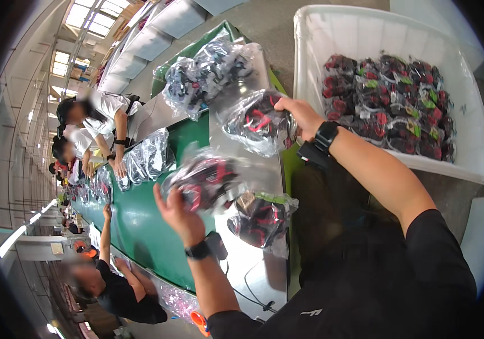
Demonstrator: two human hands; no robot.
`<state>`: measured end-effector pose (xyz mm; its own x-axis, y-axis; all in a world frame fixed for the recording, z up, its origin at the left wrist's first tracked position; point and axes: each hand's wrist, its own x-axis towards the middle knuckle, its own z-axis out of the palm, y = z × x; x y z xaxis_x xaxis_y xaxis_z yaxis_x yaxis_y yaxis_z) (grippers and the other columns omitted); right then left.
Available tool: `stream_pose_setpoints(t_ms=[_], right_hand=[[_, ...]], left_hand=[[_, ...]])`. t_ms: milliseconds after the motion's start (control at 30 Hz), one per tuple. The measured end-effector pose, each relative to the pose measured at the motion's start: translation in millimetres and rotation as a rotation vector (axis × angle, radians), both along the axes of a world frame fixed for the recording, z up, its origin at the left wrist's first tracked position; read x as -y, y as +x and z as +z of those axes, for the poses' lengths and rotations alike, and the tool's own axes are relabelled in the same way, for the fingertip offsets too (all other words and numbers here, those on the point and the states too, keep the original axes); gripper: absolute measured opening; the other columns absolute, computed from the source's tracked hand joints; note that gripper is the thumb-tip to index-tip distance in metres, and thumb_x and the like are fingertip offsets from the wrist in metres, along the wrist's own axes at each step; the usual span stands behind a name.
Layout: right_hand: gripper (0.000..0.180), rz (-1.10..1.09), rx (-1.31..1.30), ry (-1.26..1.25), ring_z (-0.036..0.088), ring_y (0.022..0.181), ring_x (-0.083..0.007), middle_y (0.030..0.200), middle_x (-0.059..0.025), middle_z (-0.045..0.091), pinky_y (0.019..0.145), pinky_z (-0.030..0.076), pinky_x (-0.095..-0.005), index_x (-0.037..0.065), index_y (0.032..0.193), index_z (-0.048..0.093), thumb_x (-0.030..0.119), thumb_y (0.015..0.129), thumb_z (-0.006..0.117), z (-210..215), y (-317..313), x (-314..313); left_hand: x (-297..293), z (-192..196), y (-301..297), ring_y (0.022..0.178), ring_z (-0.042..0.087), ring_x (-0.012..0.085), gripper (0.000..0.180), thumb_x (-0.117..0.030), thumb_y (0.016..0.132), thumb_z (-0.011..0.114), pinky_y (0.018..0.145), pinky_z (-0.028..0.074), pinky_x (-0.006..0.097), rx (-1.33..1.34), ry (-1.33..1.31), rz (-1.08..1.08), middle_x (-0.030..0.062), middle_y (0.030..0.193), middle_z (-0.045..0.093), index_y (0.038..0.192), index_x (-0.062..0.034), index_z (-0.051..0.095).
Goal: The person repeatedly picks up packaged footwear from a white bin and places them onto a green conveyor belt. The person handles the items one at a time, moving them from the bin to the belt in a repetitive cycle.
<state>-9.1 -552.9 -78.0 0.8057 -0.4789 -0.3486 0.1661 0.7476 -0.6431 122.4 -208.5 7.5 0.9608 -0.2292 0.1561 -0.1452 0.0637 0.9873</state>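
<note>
My right hand (303,117) pinches the edge of a clear plastic bag (259,123) holding black-and-red goods, over the metal end of the table. To its left, my left hand (181,213) grips a second clear bag (211,181) of similar black-and-red goods, smeared by motion. Just beyond that bag, nearer my body, a third bag (262,220) with black and pink-red contents lies on the metal surface. What exactly the bags contain is hard to make out through the crinkled plastic.
A white plastic bin (391,29) at the right holds rows of bagged black-and-red goods. Blue-grey bagged goods (197,76) are heaped at the far table end. Along the green conveyor belt (146,226) lie more bags (150,157), with several people working beside it.
</note>
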Motion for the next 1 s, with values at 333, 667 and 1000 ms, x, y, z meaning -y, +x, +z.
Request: stream_pose_setpoints(t_ms=[333, 667, 1000], right_hand=[[0.044, 0.488, -0.051, -0.182, 0.066, 0.107, -0.0155, 0.116, -0.0074, 0.073, 0.098, 0.05, -0.0312, -0.003, 0.126, 0.069, 0.025, 0.091, 0.072, -29.2, -63.0, -106.4], [0.053, 0.516, 0.514, 0.319, 0.061, 0.121, -0.0163, 0.127, -0.0066, 0.068, 0.107, 0.047, -0.0369, 0.004, 0.138, 0.059, 0.023, 0.093, 0.079, -53.2, -95.0, -79.9], [0.09, 0.131, 0.516, 0.091, 0.04, 0.143, -0.0158, 0.161, -0.0065, 0.044, 0.122, 0.031, -0.0378, 0.001, 0.162, 0.029, 0.023, 0.092, 0.082, 38.4, -246.8, 20.7]], left_hand=[[-91.2, -68.1, -157.5, 0.141, 0.05, 0.0307, 0.075, -0.062, 0.103, 0.05, 0.116, 0.042, 0.051, -0.619, 0.127, -0.005, 0.0091, 0.157, 0.049, 0.16, -0.015, 0.04], [10.4, -125.3, -118.1, 0.141, 0.05, 0.0328, 0.079, -0.069, 0.101, 0.046, 0.116, 0.043, 0.054, -0.673, 0.269, -0.068, 0.0095, 0.157, 0.05, 0.16, -0.0166, 0.042], [300.8, -84.5, -149.0, 0.14, 0.051, 0.0327, 0.078, -0.068, 0.102, 0.046, 0.116, 0.043, 0.053, -0.786, 0.46, -0.815, 0.0096, 0.156, 0.051, 0.16, -0.016, 0.042]])
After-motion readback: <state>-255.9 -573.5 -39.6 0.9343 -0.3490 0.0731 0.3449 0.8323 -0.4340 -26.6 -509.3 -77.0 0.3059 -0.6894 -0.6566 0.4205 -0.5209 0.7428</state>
